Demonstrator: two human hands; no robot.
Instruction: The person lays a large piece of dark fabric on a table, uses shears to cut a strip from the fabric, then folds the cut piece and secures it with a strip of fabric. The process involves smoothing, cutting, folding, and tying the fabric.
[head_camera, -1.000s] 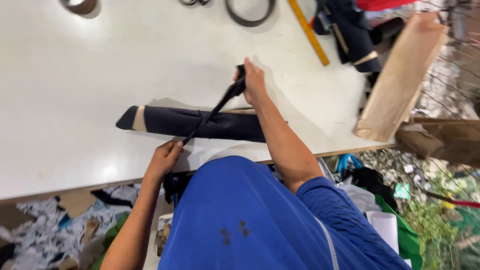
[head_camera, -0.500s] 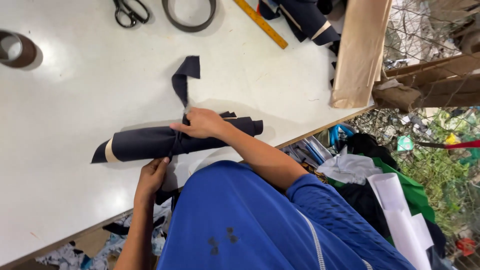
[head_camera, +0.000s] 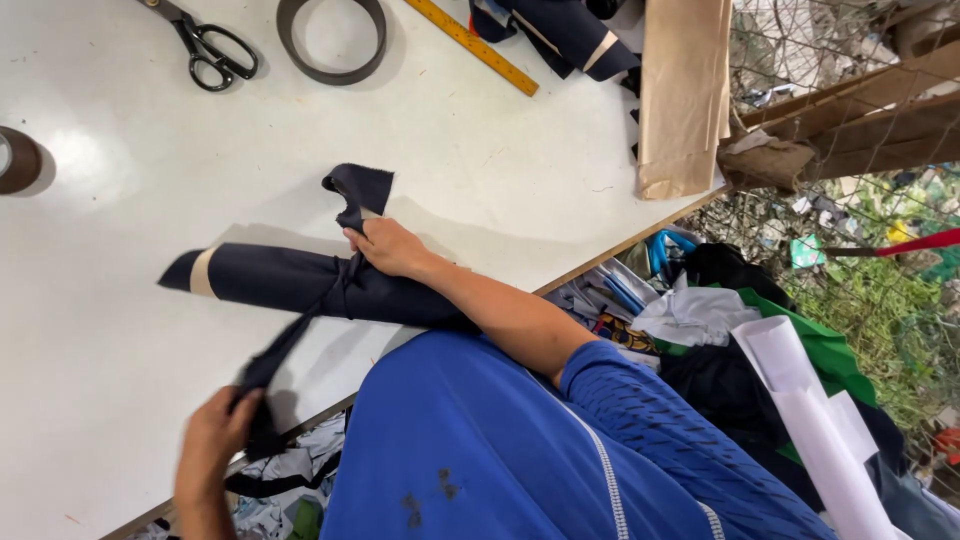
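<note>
A roll of dark navy cloth (head_camera: 300, 285) lies across the white counter (head_camera: 120, 400) close to its near edge, one end showing a pale band, the other end running under my right forearm. My right hand (head_camera: 388, 247) rests on top of the roll about midway along it, fingers (head_camera: 362, 240) curled down and pinching a narrow dark strip of cloth (head_camera: 358, 190) where it crosses the roll; the free end of that strip stands up just beyond my knuckles, toward the far side of the counter. The same strip runs down from the roll over the near edge to my left hand (head_camera: 215, 440), whose fingers are closed tight round it, so the strip is stretched straight between the two hands. At the far edge of the counter lie black-handled scissors (head_camera: 205, 45), beside them a dark ring-shaped band (head_camera: 332, 38), and further right a yellow ruler (head_camera: 472, 42) set at a slant. A round brown object (head_camera: 18, 160) sits at the left edge, cut off by the frame. At the far right corner more dark folded cloth (head_camera: 570, 35) is piled, and a sheet of brown paper (head_camera: 685, 95) hangs over the right edge. I see no containers on the counter.
</note>
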